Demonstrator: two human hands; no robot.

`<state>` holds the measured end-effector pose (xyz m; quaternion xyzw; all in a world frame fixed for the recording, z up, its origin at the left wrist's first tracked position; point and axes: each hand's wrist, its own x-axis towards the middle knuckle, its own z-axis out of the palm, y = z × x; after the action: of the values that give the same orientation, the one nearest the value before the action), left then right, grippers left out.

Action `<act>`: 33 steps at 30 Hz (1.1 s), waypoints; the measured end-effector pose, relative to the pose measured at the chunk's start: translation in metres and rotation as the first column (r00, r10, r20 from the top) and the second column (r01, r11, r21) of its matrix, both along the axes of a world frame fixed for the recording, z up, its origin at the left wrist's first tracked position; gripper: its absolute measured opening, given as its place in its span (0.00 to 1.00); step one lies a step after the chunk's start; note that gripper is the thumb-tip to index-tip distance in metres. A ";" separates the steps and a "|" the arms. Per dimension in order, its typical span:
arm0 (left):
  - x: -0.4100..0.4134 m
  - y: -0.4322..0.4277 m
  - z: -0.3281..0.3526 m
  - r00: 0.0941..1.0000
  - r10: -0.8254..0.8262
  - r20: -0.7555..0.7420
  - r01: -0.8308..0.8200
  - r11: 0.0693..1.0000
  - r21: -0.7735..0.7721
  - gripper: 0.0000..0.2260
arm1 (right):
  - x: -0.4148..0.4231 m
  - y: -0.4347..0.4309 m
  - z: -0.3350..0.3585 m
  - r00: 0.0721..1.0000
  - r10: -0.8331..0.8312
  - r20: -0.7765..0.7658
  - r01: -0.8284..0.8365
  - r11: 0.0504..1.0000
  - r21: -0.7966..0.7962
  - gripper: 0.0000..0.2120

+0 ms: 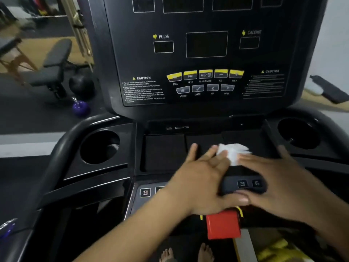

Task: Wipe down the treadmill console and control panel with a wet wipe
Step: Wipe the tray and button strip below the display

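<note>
grip slack on both sides: your left hand (pixel 200 176) lies palm down with its fingers straight and fanned, and your right hand (pixel 279 182) is flat too, fingers straight and pointing left. neither hand curls round anything. the white wet wipe (pixel 234 150) lies crumpled in the shallow black tray (pixel 164 154) below the console (pixel 283 44), just right of the tray's middle. your right fingertips press on its lower right edge and your left fingertips touch its left edge. both forearms reach in from the bottom of the view, and the hands meet around a small button pod (pixel 243 183) marked 3 and 6. a red safety clip (pixel 222 224) sits just below them. a round cup holder (pixel 100 146) sits on each side of the tray. a row of yellow buttons (pixel 205 74) crosses the dark control panel (pixel 202 82) above.
</note>
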<state>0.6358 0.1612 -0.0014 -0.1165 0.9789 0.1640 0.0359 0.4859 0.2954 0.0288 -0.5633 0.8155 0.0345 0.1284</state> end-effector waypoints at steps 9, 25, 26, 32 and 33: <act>-0.010 -0.005 0.004 0.998 -0.061 0.023 0.063 0.995 -0.080 0.40 | 0.003 0.001 0.000 0.999 -0.053 0.001 0.053 0.993 0.103 0.44; -0.056 0.026 -0.009 0.990 -0.092 -0.107 0.077 0.988 -0.131 0.32 | -0.024 0.027 -0.009 0.977 -0.205 0.060 0.212 0.964 -0.160 0.21; -0.059 0.024 -0.009 0.994 -0.084 -0.066 0.076 0.990 -0.117 0.33 | -0.024 0.024 -0.009 0.982 -0.188 0.025 0.189 0.976 -0.109 0.23; -0.087 0.001 0.004 0.995 -0.091 0.039 0.094 0.991 -0.098 0.25 | -0.037 0.002 -0.005 0.992 -0.125 -0.007 0.125 0.992 0.004 0.25; -0.085 0.000 0.005 0.994 -0.101 0.039 0.104 0.991 -0.081 0.25 | -0.036 0.003 -0.002 0.993 -0.120 0.004 0.120 0.993 0.013 0.24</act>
<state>0.5508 0.1611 0.0037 -0.0702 0.9887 0.1193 0.0566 0.4501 0.2983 0.0267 -0.5124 0.8474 0.0305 0.1358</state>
